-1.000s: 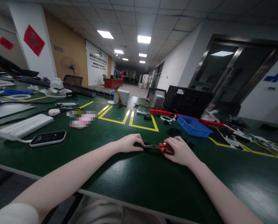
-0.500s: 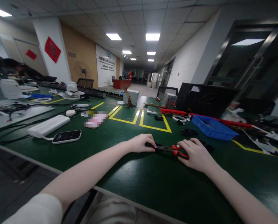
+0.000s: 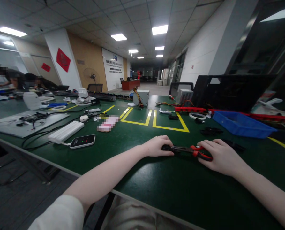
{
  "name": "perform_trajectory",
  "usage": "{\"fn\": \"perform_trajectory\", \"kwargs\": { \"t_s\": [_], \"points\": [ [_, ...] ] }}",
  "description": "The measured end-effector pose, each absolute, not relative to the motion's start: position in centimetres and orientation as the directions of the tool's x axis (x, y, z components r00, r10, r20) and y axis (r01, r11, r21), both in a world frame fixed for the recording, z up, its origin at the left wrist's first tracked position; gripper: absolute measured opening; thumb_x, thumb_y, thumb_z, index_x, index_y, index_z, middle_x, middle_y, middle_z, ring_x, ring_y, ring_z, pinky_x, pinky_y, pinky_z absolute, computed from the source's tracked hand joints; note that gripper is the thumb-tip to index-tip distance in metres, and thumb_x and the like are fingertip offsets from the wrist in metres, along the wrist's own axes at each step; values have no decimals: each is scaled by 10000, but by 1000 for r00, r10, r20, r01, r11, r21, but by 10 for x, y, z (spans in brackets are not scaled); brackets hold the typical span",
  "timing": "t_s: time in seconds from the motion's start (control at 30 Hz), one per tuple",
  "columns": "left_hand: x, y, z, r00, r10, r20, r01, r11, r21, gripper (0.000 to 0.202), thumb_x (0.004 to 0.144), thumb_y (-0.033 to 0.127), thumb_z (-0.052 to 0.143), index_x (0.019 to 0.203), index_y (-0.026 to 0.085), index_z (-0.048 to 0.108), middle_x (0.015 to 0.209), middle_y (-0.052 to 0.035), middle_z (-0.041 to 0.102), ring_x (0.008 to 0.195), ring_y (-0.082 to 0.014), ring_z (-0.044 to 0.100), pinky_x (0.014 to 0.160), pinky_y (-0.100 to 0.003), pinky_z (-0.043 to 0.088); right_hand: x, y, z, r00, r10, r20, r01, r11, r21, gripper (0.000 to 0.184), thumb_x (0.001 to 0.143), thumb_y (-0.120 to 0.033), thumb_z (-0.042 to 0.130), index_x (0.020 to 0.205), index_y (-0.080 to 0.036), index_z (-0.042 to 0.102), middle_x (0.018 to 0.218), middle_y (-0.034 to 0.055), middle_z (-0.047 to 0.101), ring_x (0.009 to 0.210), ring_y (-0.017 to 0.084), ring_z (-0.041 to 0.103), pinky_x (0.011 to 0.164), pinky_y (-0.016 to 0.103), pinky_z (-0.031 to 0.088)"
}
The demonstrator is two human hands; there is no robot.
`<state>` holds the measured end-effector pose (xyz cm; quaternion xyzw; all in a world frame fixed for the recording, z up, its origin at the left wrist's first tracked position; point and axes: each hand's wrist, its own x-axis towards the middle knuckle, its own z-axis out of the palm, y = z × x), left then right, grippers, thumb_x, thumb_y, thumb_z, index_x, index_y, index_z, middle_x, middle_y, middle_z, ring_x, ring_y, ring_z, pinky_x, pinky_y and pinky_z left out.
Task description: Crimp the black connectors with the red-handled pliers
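Between the fingertips of my left hand (image 3: 156, 146), closed, is a small black piece (image 3: 166, 147); its exact kind is too small to make out. My right hand (image 3: 220, 157) is wrapped around the red-and-black handles of long-nose pliers (image 3: 186, 149). Their narrow metal jaws point left and meet the black piece at my left fingertips. Whether the jaws are clamped on it I cannot tell. Both hands are just over the green table (image 3: 142, 182). Several black pieces (image 3: 210, 131) lie beyond my right hand, some partly hidden by it.
A blue tray (image 3: 243, 126) stands at the right, before a large black panel (image 3: 230, 92). Yellow tape (image 3: 135, 122) marks the table ahead. To the left lie a phone-like device (image 3: 82, 141), a white power-bank-like block (image 3: 66, 131) and cables. People work at the far left.
My view has turned a little left, so the scene sits further right. Both hands keep their hold on the black piece and the pliers. Small red and green lights now show on the device.
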<state>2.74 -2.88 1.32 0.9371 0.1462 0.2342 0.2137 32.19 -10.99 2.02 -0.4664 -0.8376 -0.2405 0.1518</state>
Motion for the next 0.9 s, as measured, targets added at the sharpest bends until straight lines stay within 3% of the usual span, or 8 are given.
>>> {"fn": "perform_trajectory", "kwargs": {
  "t_s": [0.43, 0.9],
  "points": [
    [29, -24, 7, 851, 350, 391, 133, -865, 483, 157, 884, 274, 692, 998, 166, 694, 1078, -76, 612, 1003, -207, 611, 922, -326, 475, 316, -115, 29, -501, 764, 406, 863, 473, 175, 264, 803, -446, 576, 957, -233, 603, 877, 62, 703, 728, 240, 619, 738, 403, 447],
    [30, -20, 2, 840, 355, 410, 74, -824, 562, 140, 870, 229, 711, 988, 157, 734, 1078, -84, 641, 1023, -199, 630, 951, -337, 485, 315, -118, 31, -486, 784, 386, 873, 455, 175, 256, 809, -445, 552, 943, -233, 602, 869, 48, 698, 705, 210, 601, 770, 385, 424]
  ]
}}
